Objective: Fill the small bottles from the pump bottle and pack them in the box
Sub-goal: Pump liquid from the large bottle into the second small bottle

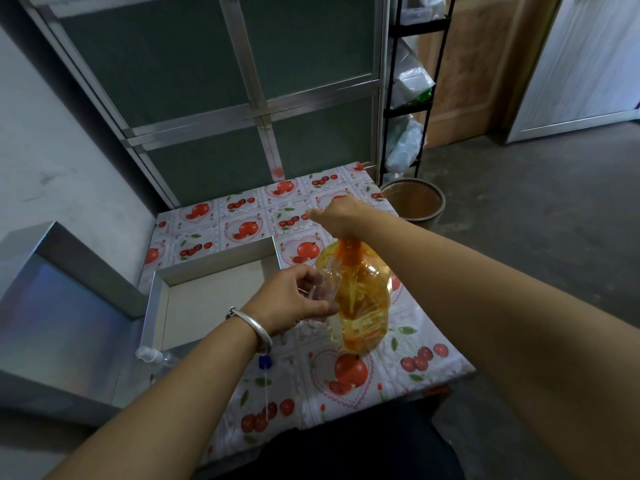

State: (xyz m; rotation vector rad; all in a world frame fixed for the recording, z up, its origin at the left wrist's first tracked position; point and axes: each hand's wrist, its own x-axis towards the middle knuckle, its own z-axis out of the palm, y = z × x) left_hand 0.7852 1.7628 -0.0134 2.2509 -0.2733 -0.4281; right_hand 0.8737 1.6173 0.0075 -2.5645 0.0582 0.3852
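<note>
The pump bottle (360,299), amber and about full of yellow liquid, stands on the fruit-patterned surface (426,358) directly under your right hand (341,216), whose fingers are curled down over the orange pump head (349,252). Your left hand (294,299) grips a small clear bottle (323,289), tilted, with its mouth held up against the pump bottle's shoulder, just below your right fingers; whether the mouth sits exactly under the spout I cannot tell, since the spout is hidden by the clear plastic and glare. I judge you are at the filling step, and the small bottle looks empty or nearly so. The open box (214,265) lies just left of your left fingers, its floor bare, with the silver lid (65,306) farther left. Near your left wrist lie a blue cap with a thin tube (265,363) and what looks like a white-capped bottle (150,355) at the box's near corner. The risk from here is a missed stream: if the narrow mouth is off the spout when you press, liquid will run down the outside onto your fingers and the surface, making the smooth little bottle slippery. A hard press could also tip or slide the tall bottle, since only your pressing hand steadies it.
</note>
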